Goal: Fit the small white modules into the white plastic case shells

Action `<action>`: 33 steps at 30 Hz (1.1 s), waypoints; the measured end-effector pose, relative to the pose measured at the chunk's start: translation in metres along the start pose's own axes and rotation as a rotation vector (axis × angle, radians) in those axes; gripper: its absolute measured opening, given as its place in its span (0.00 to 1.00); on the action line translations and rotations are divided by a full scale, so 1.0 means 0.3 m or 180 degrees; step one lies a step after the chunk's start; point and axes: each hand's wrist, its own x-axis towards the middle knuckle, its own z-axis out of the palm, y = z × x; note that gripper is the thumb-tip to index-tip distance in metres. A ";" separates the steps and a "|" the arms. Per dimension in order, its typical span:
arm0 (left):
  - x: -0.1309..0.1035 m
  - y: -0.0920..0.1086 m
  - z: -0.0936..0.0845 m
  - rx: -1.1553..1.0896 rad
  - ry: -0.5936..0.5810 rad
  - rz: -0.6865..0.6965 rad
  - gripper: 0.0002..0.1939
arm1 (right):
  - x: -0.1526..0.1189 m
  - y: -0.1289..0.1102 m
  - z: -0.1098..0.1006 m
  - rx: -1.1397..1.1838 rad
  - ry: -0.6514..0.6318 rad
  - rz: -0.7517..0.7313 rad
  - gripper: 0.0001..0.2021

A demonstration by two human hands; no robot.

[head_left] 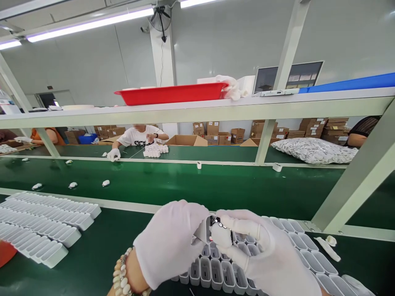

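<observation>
My left hand (173, 242), in a white glove, is closed on a white plastic casing (202, 232) with an open end. In my gloved right hand (262, 246) a small part with a black edge (215, 220) is pinched, right at the casing's open side. How far the part sits inside the casing cannot be seen, since the fingers cover it. Below both hands stand rows of open, cup-like casings (216, 273), packed side by side. More such casings (313, 257) stand to the right of my right hand.
White casings (46, 224) lie in long rows at left. Beyond runs a green conveyor belt (234, 185) carrying small white pieces (105, 183). A shelf (185, 111) with a red tray (173, 94) crosses above; its slanted post (354, 185) stands right. Opposite sits a co-worker (140, 137).
</observation>
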 end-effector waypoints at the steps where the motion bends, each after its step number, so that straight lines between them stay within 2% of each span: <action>1: -0.002 0.002 0.002 0.0034 0.0023 0.0008 0.12 | 0.000 -0.003 -0.001 -0.0094 -0.0038 0.0009 0.12; 7: -0.007 0.011 0.014 0.0113 0.0131 0.0077 0.13 | -0.003 0.014 0.000 -0.0594 -0.0066 -0.0081 0.09; 11: -0.010 0.009 0.016 0.0023 0.0153 -0.0005 0.13 | -0.012 0.065 0.014 -0.0903 0.0108 -0.0471 0.16; 15: -0.015 0.002 0.019 -0.0110 0.0153 -0.0066 0.11 | -0.014 0.085 0.021 -0.1131 0.0243 -0.0578 0.23; 18: -0.014 0.001 0.020 -0.0114 0.0155 -0.0079 0.09 | -0.004 0.067 0.018 -0.1345 0.0073 -0.0710 0.15; 20: -0.011 0.003 0.018 -0.0066 0.0154 -0.0113 0.08 | 0.004 0.047 0.016 -0.1508 0.0117 -0.0771 0.08; 22: -0.007 0.006 0.015 -0.0014 0.0139 -0.0154 0.07 | 0.010 0.027 0.017 -0.1557 0.0220 -0.0763 0.09; 28: -0.005 0.007 0.015 0.0016 0.0123 -0.0208 0.08 | 0.026 0.008 0.023 -0.1323 0.0177 -0.0667 0.16; 33: -0.004 -0.003 0.016 -0.0153 0.0182 -0.0219 0.08 | 0.029 0.019 0.031 -0.1305 0.0135 -0.0612 0.12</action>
